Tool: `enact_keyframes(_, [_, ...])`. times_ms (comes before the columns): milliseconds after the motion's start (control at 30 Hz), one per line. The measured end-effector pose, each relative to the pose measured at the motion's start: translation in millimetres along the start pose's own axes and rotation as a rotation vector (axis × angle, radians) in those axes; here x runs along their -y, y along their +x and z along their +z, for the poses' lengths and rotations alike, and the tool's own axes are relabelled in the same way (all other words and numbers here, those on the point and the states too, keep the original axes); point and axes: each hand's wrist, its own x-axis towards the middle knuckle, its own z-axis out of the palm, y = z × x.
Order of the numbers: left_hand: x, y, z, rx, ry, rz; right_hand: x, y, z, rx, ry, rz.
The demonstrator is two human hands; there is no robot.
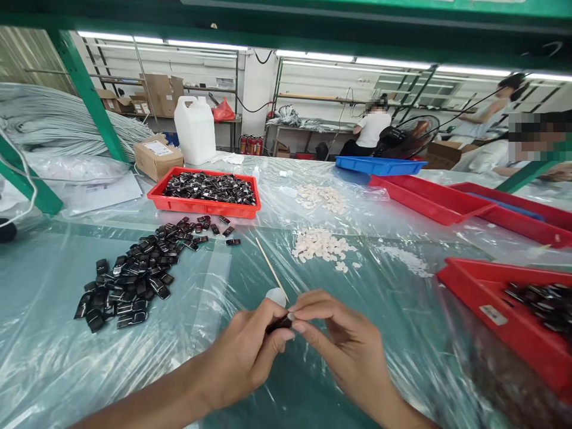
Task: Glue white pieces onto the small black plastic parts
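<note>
Between the thumb and fingers of my left hand (pixel 241 348) is a small black plastic part (pixel 279 323). My right hand (pixel 348 342) meets it from the other side, its thumb and fingertips closed on a small whitish piece (pixel 291 317) at the part's end. Just beyond my fingers lie a small round white dish (pixel 276 296) and a thin wooden stick (pixel 270 266). Farther off is a pile of small off-white pieces (pixel 319 245). To the left, many similar black plastic parts (pixel 138 277) are heaped on the plastic-covered table (pixel 232 381).
A red tray (pixel 205 207) of black parts stands at the back left, near a white jug (pixel 195 131) and a cardboard box (pixel 158 156). Another red tray (pixel 504 328) is at right. Green posts (pixel 84 89) frame the bench. Other people sit beyond it.
</note>
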Motion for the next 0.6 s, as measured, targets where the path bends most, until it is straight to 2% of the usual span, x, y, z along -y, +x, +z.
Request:
enact_keyframes(133, [6,-3,6.3,-0.06,-0.046,0.018,-1,-6,8,-0.074,0.044,0.052])
enact_keyframes(233, [9,-3,10.7,-0.083,-0.065,0.032,0,-9,10,-0.081,0.066,0.111])
enact_keyframes(433, [15,-5,14.1,-0.125,-0.026,0.057,-2,-8,6,-0.007,0.055,0.142])
enact_keyframes(600, [17,-4,7.9,-0.136,0.081,0.13,5,-1,4,0.028,0.038,0.099])
